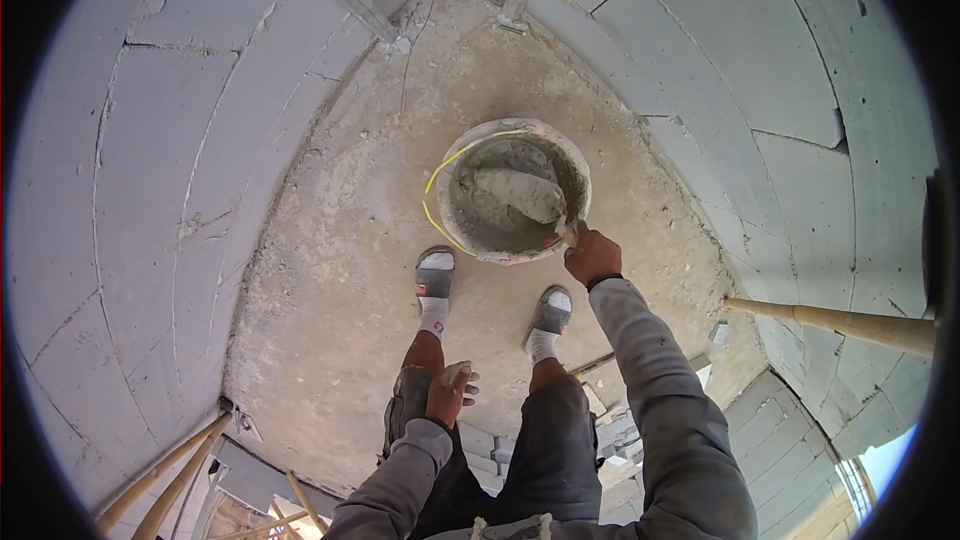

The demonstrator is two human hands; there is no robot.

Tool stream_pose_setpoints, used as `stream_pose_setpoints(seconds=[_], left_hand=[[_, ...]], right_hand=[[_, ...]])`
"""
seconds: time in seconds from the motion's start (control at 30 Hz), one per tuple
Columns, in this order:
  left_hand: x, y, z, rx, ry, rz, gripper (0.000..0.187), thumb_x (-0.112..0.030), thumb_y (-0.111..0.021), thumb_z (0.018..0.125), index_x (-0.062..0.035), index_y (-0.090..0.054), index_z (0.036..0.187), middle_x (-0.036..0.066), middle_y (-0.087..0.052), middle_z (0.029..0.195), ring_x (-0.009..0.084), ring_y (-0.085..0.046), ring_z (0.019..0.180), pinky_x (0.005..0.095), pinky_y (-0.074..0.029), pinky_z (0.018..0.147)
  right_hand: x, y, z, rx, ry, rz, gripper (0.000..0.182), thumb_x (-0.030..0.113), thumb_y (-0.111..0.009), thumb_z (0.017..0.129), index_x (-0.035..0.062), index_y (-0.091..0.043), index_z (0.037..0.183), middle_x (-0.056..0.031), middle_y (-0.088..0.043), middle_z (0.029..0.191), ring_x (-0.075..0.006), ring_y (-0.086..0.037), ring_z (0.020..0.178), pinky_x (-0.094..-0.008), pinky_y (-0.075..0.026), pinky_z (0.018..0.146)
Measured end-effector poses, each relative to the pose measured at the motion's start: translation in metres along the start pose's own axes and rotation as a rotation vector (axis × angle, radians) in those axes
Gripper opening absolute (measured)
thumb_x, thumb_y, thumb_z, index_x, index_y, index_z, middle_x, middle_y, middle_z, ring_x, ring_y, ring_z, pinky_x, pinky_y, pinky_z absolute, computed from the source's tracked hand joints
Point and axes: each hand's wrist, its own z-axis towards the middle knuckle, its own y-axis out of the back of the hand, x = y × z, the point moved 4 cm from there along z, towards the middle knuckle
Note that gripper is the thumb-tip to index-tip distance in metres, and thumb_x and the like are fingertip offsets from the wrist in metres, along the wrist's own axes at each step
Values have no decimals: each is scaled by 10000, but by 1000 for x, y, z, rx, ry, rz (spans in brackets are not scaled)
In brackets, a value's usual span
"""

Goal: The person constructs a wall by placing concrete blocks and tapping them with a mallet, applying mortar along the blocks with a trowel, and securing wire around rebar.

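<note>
My right hand (594, 256) is closed around the handle of a trowel (567, 231) at the near right rim of a round tub (447, 222). Wet grey mortar (490, 230) fills the tub's lower part, and a heaped lump of it (525, 194) hides most of the trowel's blade. A yellow cord or handle (432, 183) curves around the tub's left side. My left hand (452, 395) hangs near my left knee, its fingers loosely bent and apart, with nothing visible in it.
Pale block walls (200, 120) rise on both sides and narrow toward the far end. My sandalled feet stand on the dusty concrete floor (340, 270) just short of the tub. A wooden pole (840, 325) leans at the right; more poles (165, 475) stand lower left.
</note>
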Motion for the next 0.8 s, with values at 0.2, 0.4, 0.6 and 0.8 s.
stream_pose_setpoints(seconds=[0.2,0.4,0.6,0.8], left_hand=[[-42,-18,-50,-221,-319,-21,311,-304,-510,898,-59,-565,1081,35,-629,878,111,-584,680,239,-472,540],[-89,-45,-141,-313,-531,-42,319,-301,-506,904,-59,-567,1101,36,-622,901,105,-578,708,239,-470,584],[-53,-54,-183,-372,-595,64,278,-242,-488,906,-65,-573,1103,63,-642,911,129,-594,688,274,-474,580],[-24,-3,-173,-422,-647,115,267,-234,-504,890,-43,-566,1065,74,-644,860,152,-605,640,291,-483,530]], right_hand=[[-41,49,-60,12,13,231,397,300,-591,686,63,-550,1002,-175,-637,918,-350,-606,875,-423,-482,763],[-52,99,-104,35,24,210,453,343,-597,673,55,-575,1021,-177,-630,978,-325,-599,931,-412,-466,827],[-64,119,-140,140,180,328,460,351,-618,661,-40,-612,903,-175,-651,852,-308,-637,793,-374,-511,726],[-67,253,-264,270,159,736,298,210,-670,699,-28,-595,860,-106,-605,662,-181,-586,506,-315,-491,474]])
